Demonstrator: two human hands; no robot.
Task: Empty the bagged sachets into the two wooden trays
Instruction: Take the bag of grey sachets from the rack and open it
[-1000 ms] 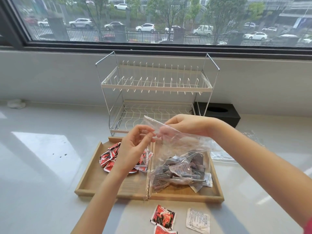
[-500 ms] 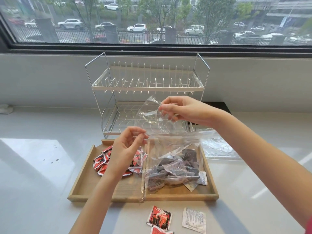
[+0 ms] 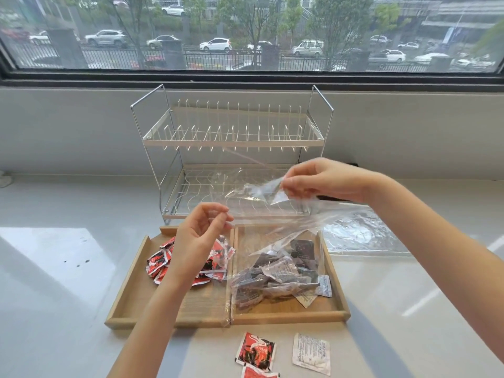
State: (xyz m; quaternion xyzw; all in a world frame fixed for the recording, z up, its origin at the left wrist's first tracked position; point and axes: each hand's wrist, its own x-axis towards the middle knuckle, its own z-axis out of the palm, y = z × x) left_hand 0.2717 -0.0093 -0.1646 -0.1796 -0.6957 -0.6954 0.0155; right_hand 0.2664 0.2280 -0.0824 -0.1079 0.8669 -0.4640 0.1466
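Note:
Two wooden trays sit side by side on the white counter. The left tray [image 3: 128, 285] holds a heap of red sachets [image 3: 161, 263]. In the right tray [image 3: 338, 285] lies a pile of dark and white sachets [image 3: 275, 279], still partly wrapped by the mouth of a clear plastic bag [image 3: 259, 203]. My right hand [image 3: 321, 181] pinches the bag's far end and holds it up above the trays. My left hand [image 3: 199, 236] hovers over the left tray, fingertips pinched on the bag's left edge.
A white wire dish rack [image 3: 231, 140] stands right behind the trays under the window. Another flat clear bag [image 3: 360, 233] lies to the right of the trays. In front of the trays lie two loose red sachets [image 3: 256, 350] and a white sachet [image 3: 311, 353].
My right hand has lifted the bag's end higher and to the right, stretching the bag out. The sachets have stayed down in the right tray. My left hand barely moved.

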